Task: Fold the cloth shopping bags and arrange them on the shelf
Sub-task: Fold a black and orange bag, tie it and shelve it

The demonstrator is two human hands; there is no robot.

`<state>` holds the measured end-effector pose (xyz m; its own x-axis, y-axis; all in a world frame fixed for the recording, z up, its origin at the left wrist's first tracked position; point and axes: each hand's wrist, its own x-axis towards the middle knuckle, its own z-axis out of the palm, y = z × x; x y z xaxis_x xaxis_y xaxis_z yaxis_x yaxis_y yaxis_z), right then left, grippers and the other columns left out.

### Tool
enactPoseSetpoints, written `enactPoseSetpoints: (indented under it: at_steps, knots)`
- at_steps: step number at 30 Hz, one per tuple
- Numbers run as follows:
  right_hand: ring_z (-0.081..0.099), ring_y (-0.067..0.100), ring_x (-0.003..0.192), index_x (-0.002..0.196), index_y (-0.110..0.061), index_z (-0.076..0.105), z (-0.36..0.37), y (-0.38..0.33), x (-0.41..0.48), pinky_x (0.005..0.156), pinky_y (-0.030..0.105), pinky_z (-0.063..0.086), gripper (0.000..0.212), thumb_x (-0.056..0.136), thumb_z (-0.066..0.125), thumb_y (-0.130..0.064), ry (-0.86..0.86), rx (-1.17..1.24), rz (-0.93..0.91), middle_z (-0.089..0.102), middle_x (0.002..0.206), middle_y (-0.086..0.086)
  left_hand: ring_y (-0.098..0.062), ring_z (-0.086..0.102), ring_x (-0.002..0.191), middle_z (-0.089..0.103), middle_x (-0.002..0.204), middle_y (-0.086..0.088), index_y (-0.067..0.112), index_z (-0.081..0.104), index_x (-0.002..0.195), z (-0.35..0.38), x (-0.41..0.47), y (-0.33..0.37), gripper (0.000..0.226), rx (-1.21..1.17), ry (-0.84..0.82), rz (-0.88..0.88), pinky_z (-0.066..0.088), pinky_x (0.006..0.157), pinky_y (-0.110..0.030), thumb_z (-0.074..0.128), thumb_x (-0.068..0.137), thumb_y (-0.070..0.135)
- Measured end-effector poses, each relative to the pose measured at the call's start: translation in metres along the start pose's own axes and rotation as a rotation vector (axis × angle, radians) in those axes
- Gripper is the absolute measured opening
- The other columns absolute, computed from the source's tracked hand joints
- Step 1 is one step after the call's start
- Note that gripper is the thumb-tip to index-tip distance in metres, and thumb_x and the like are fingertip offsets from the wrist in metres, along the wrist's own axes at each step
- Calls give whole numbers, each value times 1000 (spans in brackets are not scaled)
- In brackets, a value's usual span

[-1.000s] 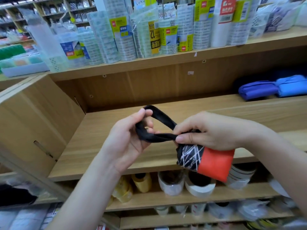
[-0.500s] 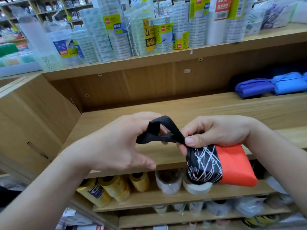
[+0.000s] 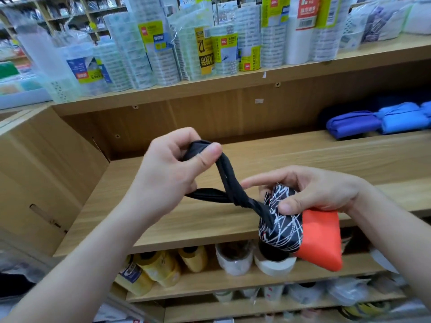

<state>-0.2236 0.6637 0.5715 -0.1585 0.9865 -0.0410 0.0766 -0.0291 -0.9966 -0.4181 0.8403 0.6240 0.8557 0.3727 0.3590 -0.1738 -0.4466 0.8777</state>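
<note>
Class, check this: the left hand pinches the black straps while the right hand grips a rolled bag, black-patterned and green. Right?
No: the head view shows the rolled bag black-patterned and orange, not green. The left hand pinches the black straps; the right hand grips the bag.

I see a wide stretch of bare wood on the middle shelf (image 3: 291, 159), open from the front. A wooden side wall (image 3: 46, 183) shuts its left end. Folded blue bags (image 3: 354, 123) lie at the back right. The board above (image 3: 210, 87) is a low roof. In front hang my left hand (image 3: 163, 180) pinching the black strap (image 3: 227, 183) and my right hand (image 3: 314, 190) gripping the rolled bag (image 3: 284, 229)
</note>
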Motion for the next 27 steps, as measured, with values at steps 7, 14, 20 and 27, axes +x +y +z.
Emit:
enactPoseSetpoints:
  at_steps: [7, 14, 20, 27]
  knots:
    - [63, 3, 91, 103, -35, 73, 13, -47, -17, 76, 16, 46, 29, 76, 81, -33, 377, -786, 46, 67, 94, -20, -11, 38, 38, 46, 44, 9, 27, 54, 52, -26, 12, 26, 43, 95, -351, 33, 40, 42, -50, 62, 89, 47]
    - [48, 20, 58, 102, -29, 56, 39, -67, -6, 44, 28, 31, 20, 87, 67, -37, 685, -1711, 170, 45, 88, -8, 3, 38, 41, 50, 62, 6, 6, 70, 110, -21, 17, 21, 31, -535, -521, 12, 49, 50, -19, 68, 89, 28]
    - [62, 34, 70, 103, -6, 55, 33, -38, 7, 52, 43, 54, 30, 78, 72, -5, 980, -1366, -338, 61, 104, 9, -2, 34, 52, 48, 106, -11, 4, 52, 136, -5, 17, -7, 41, -1162, -587, -176, 57, 55, -19, 56, 98, 19]
    - [66, 16, 98, 110, -23, 48, 37, -23, 15, 78, 32, 56, 42, 83, 68, 2, 957, -897, -552, 62, 103, 0, 1, 43, 43, 50, 99, -5, 20, 64, 128, 7, 17, -24, 40, -942, -386, -334, 50, 46, -14, 59, 89, 29]
